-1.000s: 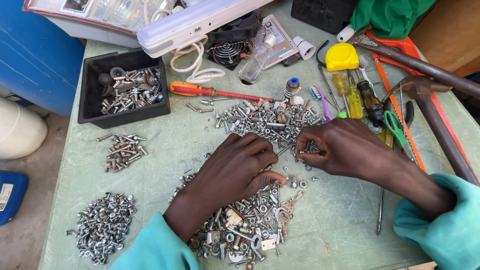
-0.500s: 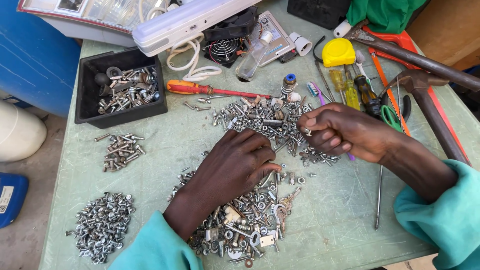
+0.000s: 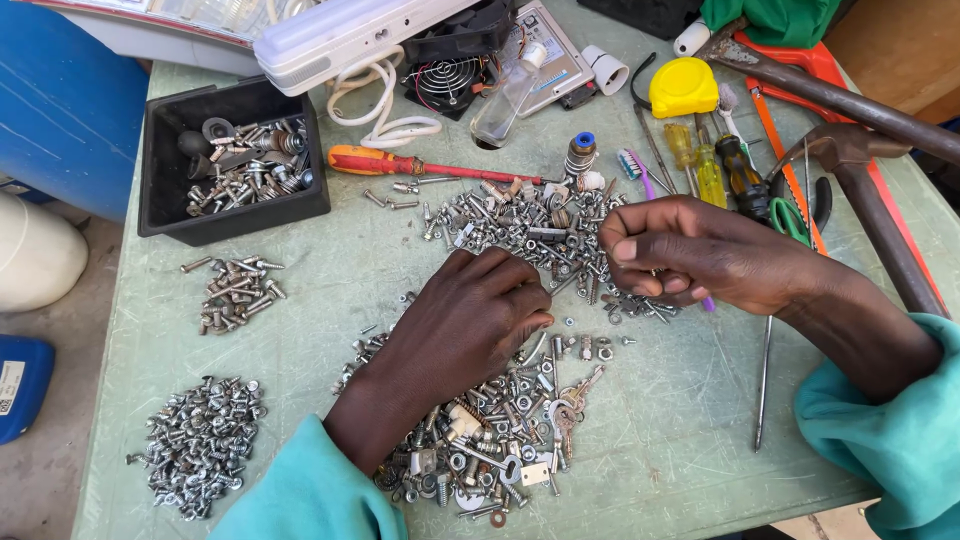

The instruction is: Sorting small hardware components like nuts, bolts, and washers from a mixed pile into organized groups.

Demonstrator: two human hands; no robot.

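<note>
Where two hands [image 3: 480, 320] sort: five screw heaps [image 3: 200, 445]

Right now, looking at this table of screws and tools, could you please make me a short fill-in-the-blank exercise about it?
1. The black tray of metal parts stands at the table's far ____ corner.
2. The screwdriver beyond the middle pile has an ____ handle.
3. The tape measure is ____.
4. The left hand lies palm ____ on the hardware.

Missing words: left; orange; yellow; down
</note>
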